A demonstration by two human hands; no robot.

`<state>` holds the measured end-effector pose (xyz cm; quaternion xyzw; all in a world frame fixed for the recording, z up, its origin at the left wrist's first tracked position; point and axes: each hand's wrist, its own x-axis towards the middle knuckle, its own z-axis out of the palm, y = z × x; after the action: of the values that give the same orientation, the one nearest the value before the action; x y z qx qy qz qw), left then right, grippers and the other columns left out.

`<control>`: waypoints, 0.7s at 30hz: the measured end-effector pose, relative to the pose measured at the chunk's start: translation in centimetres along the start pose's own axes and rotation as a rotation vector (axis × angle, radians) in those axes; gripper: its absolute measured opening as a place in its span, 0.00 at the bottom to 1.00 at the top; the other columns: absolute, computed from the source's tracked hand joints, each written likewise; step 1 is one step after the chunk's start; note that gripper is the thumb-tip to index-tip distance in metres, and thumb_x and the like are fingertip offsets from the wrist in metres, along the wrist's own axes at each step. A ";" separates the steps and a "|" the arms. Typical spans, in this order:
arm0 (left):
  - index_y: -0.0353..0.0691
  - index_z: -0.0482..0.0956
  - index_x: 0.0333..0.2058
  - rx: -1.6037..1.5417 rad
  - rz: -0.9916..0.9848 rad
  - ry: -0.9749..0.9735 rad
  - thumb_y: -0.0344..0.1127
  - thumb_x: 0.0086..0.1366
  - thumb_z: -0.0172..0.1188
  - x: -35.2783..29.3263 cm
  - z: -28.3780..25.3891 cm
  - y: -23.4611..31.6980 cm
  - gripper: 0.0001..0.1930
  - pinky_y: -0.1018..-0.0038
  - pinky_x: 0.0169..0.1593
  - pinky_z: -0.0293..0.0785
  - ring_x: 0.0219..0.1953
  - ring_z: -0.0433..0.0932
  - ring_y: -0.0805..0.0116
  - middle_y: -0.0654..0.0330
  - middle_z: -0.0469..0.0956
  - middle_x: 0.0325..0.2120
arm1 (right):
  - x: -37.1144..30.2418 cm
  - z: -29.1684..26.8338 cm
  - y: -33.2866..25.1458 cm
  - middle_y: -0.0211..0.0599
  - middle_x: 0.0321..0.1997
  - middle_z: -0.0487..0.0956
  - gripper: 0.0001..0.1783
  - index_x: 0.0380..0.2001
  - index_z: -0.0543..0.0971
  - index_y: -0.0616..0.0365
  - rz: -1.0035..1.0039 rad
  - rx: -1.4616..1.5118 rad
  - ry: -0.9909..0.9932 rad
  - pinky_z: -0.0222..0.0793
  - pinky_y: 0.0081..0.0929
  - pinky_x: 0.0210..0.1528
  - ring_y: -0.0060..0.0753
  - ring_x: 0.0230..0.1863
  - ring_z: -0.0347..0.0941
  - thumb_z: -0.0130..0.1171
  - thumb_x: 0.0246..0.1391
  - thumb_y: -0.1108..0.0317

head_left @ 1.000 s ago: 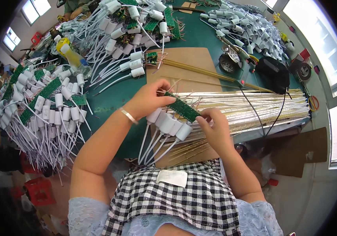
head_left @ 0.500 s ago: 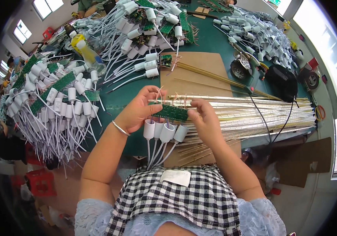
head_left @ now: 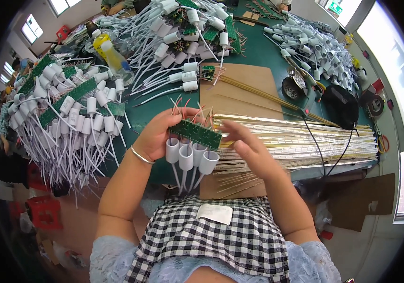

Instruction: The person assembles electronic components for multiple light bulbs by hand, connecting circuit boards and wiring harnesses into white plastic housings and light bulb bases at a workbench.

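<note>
board: we hold a green circuit strip (head_left: 195, 133) above the worktop (head_left: 254, 56) edge, 4 white sockets (head_left: 186, 158) hanging under it
left hand (head_left: 157, 137): closed on the strip's left end
right hand (head_left: 249, 148): fingers at its right end, grip unclear
handling: we judge it light, thin, brittle; leads snag
hold: by the board edges, not the sockets
nearby: gold rods (head_left: 296, 139) just behind

A broad work table with a dark green top (head_left: 263, 56) fills the middle of the view. Bright rectangular windows (head_left: 402, 80) line the right wall, and smaller windows (head_left: 32, 28) glow at the far left. Red plastic crates (head_left: 44, 212) stand on the brownish floor (head_left: 77, 226) at lower left.
</note>
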<state>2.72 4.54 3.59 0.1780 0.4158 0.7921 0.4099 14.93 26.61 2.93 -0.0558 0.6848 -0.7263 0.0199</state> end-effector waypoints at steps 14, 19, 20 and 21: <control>0.35 0.72 0.39 0.238 -0.058 0.487 0.28 0.57 0.61 3.9 -2.7 -1.8 0.12 0.75 0.30 0.76 0.27 0.77 0.72 0.58 0.77 0.30 | 10.2 2.4 4.5 0.48 0.29 0.78 0.18 0.41 0.74 0.65 0.126 -0.578 0.271 0.68 0.34 0.36 0.38 0.30 0.74 0.54 0.56 0.61; 0.36 0.73 0.39 0.231 -0.024 0.504 0.29 0.57 0.61 3.5 -2.6 -2.2 0.12 0.76 0.32 0.76 0.28 0.76 0.73 0.59 0.77 0.31 | 10.8 2.1 5.7 0.48 0.30 0.78 0.18 0.38 0.74 0.66 0.092 -0.282 0.244 0.69 0.35 0.37 0.38 0.31 0.74 0.56 0.54 0.60; 0.37 0.73 0.39 0.211 -0.029 0.461 0.29 0.57 0.61 3.5 -2.5 -2.1 0.11 0.76 0.33 0.76 0.29 0.76 0.73 0.60 0.77 0.31 | 10.6 1.8 5.9 0.48 0.30 0.78 0.18 0.38 0.74 0.66 0.084 -0.284 0.236 0.69 0.35 0.37 0.38 0.31 0.74 0.56 0.54 0.60; 0.37 0.73 0.40 0.190 -0.055 0.480 0.30 0.58 0.61 3.1 -2.2 -1.7 0.12 0.76 0.35 0.75 0.31 0.76 0.74 0.61 0.77 0.33 | 10.0 2.5 4.5 0.42 0.32 0.77 0.14 0.39 0.74 0.65 0.173 -0.043 0.183 0.68 0.30 0.35 0.32 0.31 0.73 0.55 0.55 0.64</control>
<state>0.34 6.37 0.73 0.0111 0.5785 0.7575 0.3024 5.02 22.78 -0.88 0.0696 0.7013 -0.7092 0.0186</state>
